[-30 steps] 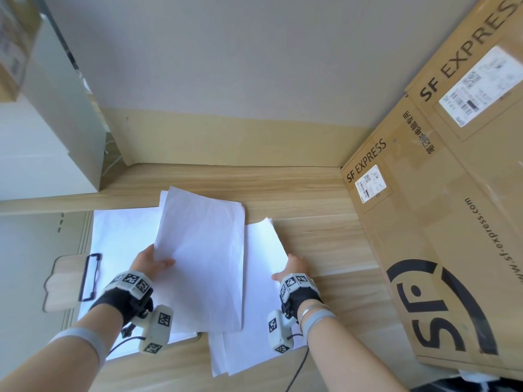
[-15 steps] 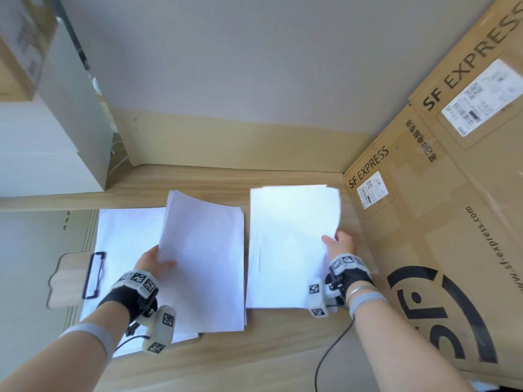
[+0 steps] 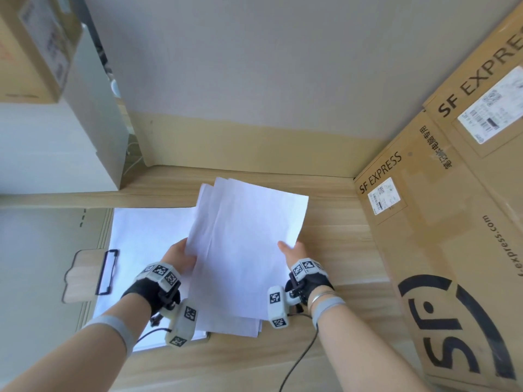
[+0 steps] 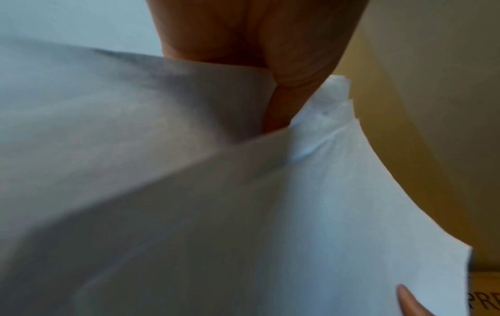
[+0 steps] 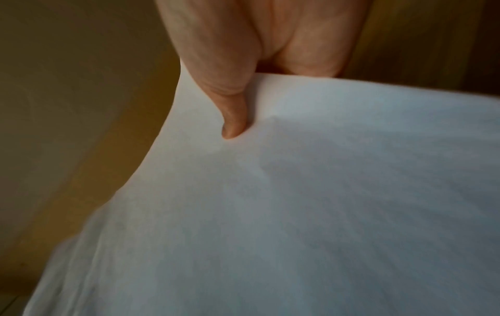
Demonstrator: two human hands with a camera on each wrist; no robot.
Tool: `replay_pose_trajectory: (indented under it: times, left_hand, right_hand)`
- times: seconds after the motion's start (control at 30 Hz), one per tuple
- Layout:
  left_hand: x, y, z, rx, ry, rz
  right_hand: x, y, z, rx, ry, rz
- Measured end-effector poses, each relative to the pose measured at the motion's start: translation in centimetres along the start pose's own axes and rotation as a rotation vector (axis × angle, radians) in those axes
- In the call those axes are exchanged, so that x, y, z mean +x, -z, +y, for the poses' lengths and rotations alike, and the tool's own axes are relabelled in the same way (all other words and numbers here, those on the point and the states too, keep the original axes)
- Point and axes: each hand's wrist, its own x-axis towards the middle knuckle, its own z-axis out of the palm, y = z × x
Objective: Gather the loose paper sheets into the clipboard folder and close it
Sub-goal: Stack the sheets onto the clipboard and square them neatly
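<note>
A loose stack of white paper sheets [image 3: 243, 250] is held above the wooden desk, tilted, its edges fanned. My left hand [image 3: 181, 256] grips its left edge and my right hand [image 3: 293, 250] pinches its right edge, thumb on top. The right wrist view shows that thumb [image 5: 232, 126] pressed on the top sheet [image 5: 324, 203]. In the left wrist view the sheets [image 4: 243, 213] fold over my left hand's fingers [image 4: 281, 111]. The wooden clipboard folder [image 3: 85, 275] lies open at the left with its black clip [image 3: 107, 271] and a white sheet [image 3: 147, 236] on it.
Large SF Express cardboard boxes [image 3: 452, 236] stand along the right side of the desk. A white cabinet [image 3: 56, 154] with a carton on top rises at the back left. The wall [image 3: 254, 80] closes off the far edge of the desk [image 3: 339, 236].
My right hand has carried its sheets left and laid them over the sheets in my left hand. Both hands now hold one joined stack.
</note>
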Motion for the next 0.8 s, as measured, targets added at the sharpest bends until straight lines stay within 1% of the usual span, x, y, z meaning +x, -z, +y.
replay_pose_trajectory:
  times: [0.17,0.23,0.27,0.33,0.37,0.43,0.5,0.53,0.57,0.63,0.7,0.8]
  left_hand:
    - [-0.3,-0.6,1.1,-0.079,-0.039,-0.066]
    - [-0.9,-0.6,1.8,-0.166,-0.065,-0.083]
    - [-0.8,-0.6,2.0,-0.234,-0.085,-0.096]
    - [-0.8,-0.7,2.6,-0.37,-0.102,-0.164]
    - [-1.1,-0.7,3.4,-0.395,-0.118,-0.172]
    - [-1.3,-0.9,4.8,-0.386,-0.209,-0.164]
    - [-0.9,-1.1,6.2,-0.348,-0.298,-0.09]
    - [-0.8,-1.2,6.9,-0.372,-0.327,-0.087]
    - [-0.8,-1.1,7.5,-0.437,-0.34,-0.114]
    - [-0.7,-1.0,8.7,-0.521,-0.368,-0.122]
    - [-1.0,-0.9,9.7,-0.496,-0.414,-0.14]
    - [-1.5,-0.7,10.2,-0.38,-0.438,-0.15]
  right_hand:
    - [-0.1,-0.6,-0.3,0.123,0.041,-0.016]
    - [-0.3,-0.3,-0.3,0.137,0.065,-0.007]
    - [-0.2,0.0,-0.4,0.149,0.1,0.017]
    - [-0.7,0.8,-1.0,0.202,0.176,0.085]
    - [-1.0,1.4,-1.5,0.229,0.215,0.117]
    - [-1.8,2.8,-2.7,0.281,0.301,0.147]
    - [-2.6,4.3,-4.0,0.357,0.4,0.15]
    - [-3.0,5.1,-4.6,0.398,0.436,0.151]
    - [-3.3,5.8,-5.1,0.425,0.461,0.156]
    - [-3.8,7.0,-5.7,0.438,0.502,0.172]
    - [-4.0,7.8,-5.6,0.442,0.542,0.149]
    - [-4.1,8.1,-4.9,0.388,0.57,0.075]
